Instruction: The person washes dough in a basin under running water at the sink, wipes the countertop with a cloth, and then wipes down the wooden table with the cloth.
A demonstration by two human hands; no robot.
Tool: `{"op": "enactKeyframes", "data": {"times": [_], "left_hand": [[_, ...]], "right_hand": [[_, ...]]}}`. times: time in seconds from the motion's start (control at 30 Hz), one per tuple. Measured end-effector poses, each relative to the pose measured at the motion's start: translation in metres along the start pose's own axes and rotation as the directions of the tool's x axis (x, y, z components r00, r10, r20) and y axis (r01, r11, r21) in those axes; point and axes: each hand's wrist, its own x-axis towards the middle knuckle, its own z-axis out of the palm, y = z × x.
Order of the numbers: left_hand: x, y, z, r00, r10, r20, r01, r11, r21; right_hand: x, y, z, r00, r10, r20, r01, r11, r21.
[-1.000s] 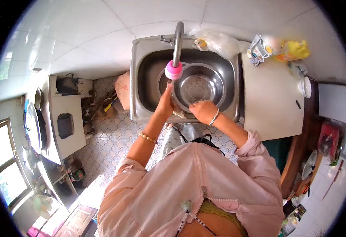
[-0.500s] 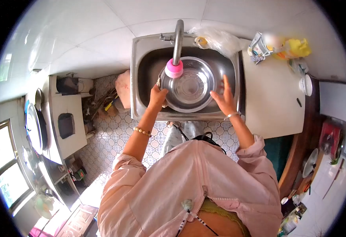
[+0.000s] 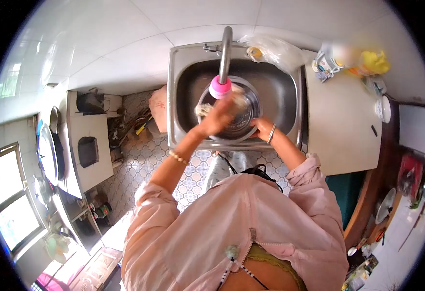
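A round metal basin sits in the steel sink, under the faucet with its pink nozzle. My left hand is over the basin's left part, blurred by motion, with a pale cloth beside and under it; parts of the cloth show at the basin's left rim and beyond the fingers. At the basin's lower right rim, my right hand is closed on the rim, its fingertips partly inside.
A clear plastic bag lies on the sink's back right corner. On the right counter are a printed package, a yellow bag, a white bowl and a small black object.
My left hand has moved from the basin's left side to over its inside, with the cloth. My right hand, spread apart half a second ago, has come back onto the near right rim.
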Motion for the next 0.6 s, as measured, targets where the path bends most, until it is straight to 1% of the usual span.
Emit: {"op": "enactKeyframes", "data": {"times": [0.03, 0.07, 0.1, 0.17, 0.2, 0.23, 0.27, 0.3, 0.33, 0.37, 0.4, 0.43, 0.47, 0.5, 0.53, 0.57, 0.6], "left_hand": [[0.011, 0.010, 0.005, 0.972, 0.161, 0.173, -0.176, 0.982, 0.070], [0.020, 0.017, 0.010, 0.929, 0.048, 0.368, -0.246, 0.822, 0.514], [0.024, 0.014, 0.018, 0.890, 0.139, 0.435, -0.427, 0.588, 0.687], [0.042, 0.000, 0.017, 0.827, 0.166, 0.538, -0.556, 0.391, 0.734], [0.052, -0.019, 0.008, 0.829, 0.164, 0.534, -0.551, 0.396, 0.734], [0.062, -0.046, -0.005, 0.878, 0.021, 0.479, -0.286, 0.824, 0.488], [0.062, -0.069, -0.016, 0.872, -0.058, 0.485, -0.107, 0.946, 0.305], [0.061, -0.092, -0.026, 0.862, -0.136, 0.489, 0.095, 0.990, 0.109], [0.055, -0.112, -0.038, 0.961, -0.055, 0.272, -0.085, 0.875, 0.477], [0.053, -0.109, -0.040, 0.981, 0.037, 0.189, -0.152, 0.752, 0.641], [0.051, -0.106, -0.042, 0.986, 0.130, 0.103, -0.160, 0.594, 0.789], [0.042, -0.078, -0.038, 0.988, -0.044, -0.149, 0.133, 0.739, 0.661], [0.034, -0.060, -0.034, 0.899, -0.258, -0.353, 0.404, 0.800, 0.443], [0.021, -0.077, -0.025, 0.844, -0.316, -0.433, 0.476, 0.814, 0.333], [0.003, -0.120, -0.006, 0.776, -0.359, -0.518, 0.514, 0.836, 0.191], [-0.008, -0.130, 0.013, 0.706, -0.450, -0.547, 0.544, 0.839, 0.013], [-0.018, -0.140, 0.031, 0.626, -0.534, -0.568, 0.548, 0.820, -0.167]], "right_hand": [[-0.005, -0.001, 0.009, 0.995, -0.006, 0.096, 0.007, 1.000, -0.003], [-0.017, -0.010, 0.021, 0.996, 0.033, 0.083, -0.025, 0.996, -0.090], [-0.017, -0.006, 0.026, 0.995, 0.039, 0.087, -0.030, 0.995, -0.094], [-0.019, 0.000, 0.032, 0.979, 0.072, 0.190, -0.050, 0.992, -0.117], [-0.016, 0.002, 0.028, 0.969, 0.130, 0.210, -0.104, 0.986, -0.129], [-0.016, 0.002, 0.027, 0.969, 0.132, 0.209, -0.106, 0.986, -0.131], [-0.017, 0.003, 0.026, 0.980, 0.087, 0.179, -0.069, 0.992, -0.105], [-0.019, 0.004, 0.024, 0.988, 0.042, 0.148, -0.030, 0.997, -0.077], [-0.020, 0.006, 0.022, 0.997, -0.052, 0.052, 0.055, 0.997, -0.061], [-0.019, 0.005, 0.020, 0.997, -0.055, 0.046, 0.057, 0.997, -0.055], [-0.016, 0.003, 0.018, 0.992, -0.126, -0.024, 0.126, 0.992, -0.015], [-0.014, 0.002, 0.016, 0.976, -0.192, -0.098, 0.195, 0.981, 0.021], [-0.015, -0.001, 0.019, 0.961, -0.209, -0.183, 0.215, 0.977, 0.012], [-0.007, 0.004, 0.015, 0.960, -0.209, -0.187, 0.216, 0.976, 0.015], [0.007, 0.012, 0.008, 0.929, -0.308, -0.203, 0.326, 0.944, 0.058], [0.016, 0.016, 0.005, 0.888, -0.403, -0.220, 0.432, 0.896, 0.100], [0.019, 0.016, 0.010, 0.845, -0.460, -0.272, 0.487, 0.873, 0.036]]}}
